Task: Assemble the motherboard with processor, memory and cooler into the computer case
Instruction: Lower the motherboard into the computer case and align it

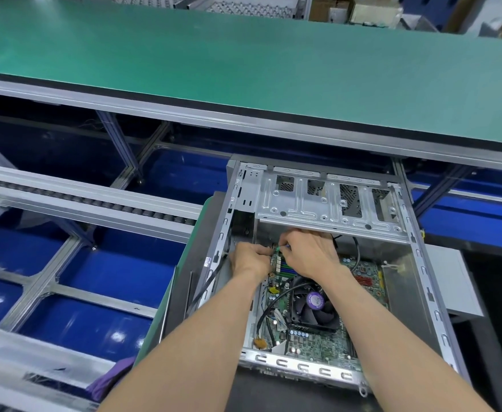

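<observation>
At the far left corner of the motherboard: both hands meet, close together, under the drive cage.
Right fingers (pixel 285 237): curled, pinching a small green connector (pixel 278 248) just above the board.
Right hand (pixel 309 253): knuckles up, forearm crossing over the cooler's near right side.
Left fingers (pixel 262 250): curled at the board's edge, just beside the connector; whether they clamp on anything cannot be told.
Left hand (pixel 251 260): low inside the case, wrist near the left wall.
Motherboard (pixel 318 341): lies flat on the floor of the case, green, with red slots near the right wall.
Cooler (pixel 315 310): black fan with a purple centre label, seated on the middle of the board.
Cables (pixel 269 310): black leads run along the board's left side, beside a yellow plug.
Memory: blue and green strips show between the hands; too hidden to tell more.
Computer case (pixel 422 263): open side up, silver, its drive cage (pixel 327 200) spanning the far end.
Tabletop (pixel 273 391): dark, carries the case near its front edge.
Conveyor belt (pixel 244 63): green, runs across behind the case.
Roller rail (pixel 89 200): metal, to the left over a blue floor.
</observation>
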`<act>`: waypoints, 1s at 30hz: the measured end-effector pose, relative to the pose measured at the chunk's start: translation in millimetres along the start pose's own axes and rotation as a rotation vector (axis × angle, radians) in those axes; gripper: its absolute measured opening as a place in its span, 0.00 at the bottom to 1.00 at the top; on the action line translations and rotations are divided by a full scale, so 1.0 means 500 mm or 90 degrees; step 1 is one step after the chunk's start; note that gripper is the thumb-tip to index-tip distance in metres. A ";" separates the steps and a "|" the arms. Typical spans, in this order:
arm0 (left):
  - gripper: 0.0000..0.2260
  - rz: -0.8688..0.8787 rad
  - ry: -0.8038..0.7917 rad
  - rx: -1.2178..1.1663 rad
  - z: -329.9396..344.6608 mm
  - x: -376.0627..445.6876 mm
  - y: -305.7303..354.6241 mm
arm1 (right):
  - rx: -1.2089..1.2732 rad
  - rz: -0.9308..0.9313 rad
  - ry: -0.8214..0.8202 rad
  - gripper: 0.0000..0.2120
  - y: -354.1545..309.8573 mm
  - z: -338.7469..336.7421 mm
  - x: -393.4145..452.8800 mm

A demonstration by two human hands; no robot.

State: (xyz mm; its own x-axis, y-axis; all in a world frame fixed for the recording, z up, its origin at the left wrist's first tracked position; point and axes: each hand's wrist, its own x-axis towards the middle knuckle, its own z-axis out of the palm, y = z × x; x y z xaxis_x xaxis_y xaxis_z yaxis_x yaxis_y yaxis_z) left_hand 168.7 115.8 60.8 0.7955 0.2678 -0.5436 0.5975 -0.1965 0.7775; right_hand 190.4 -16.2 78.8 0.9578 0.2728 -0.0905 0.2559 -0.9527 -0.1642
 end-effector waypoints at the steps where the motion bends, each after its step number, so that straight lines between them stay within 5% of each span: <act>1: 0.12 -0.004 -0.005 0.004 -0.001 0.000 -0.001 | -0.006 -0.002 0.001 0.10 -0.002 0.000 0.001; 30: 0.19 -0.046 -0.016 -0.047 -0.004 0.004 -0.002 | -0.087 -0.059 -0.035 0.06 -0.025 0.000 0.013</act>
State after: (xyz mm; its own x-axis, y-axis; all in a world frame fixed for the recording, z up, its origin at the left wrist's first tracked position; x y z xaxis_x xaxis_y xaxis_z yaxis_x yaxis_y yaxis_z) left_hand 169.4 118.3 59.6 0.7533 0.2546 -0.6064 0.6452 -0.1070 0.7565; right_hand 193.6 -2.4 80.0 0.9218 0.3631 -0.1357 0.3611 -0.9317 -0.0398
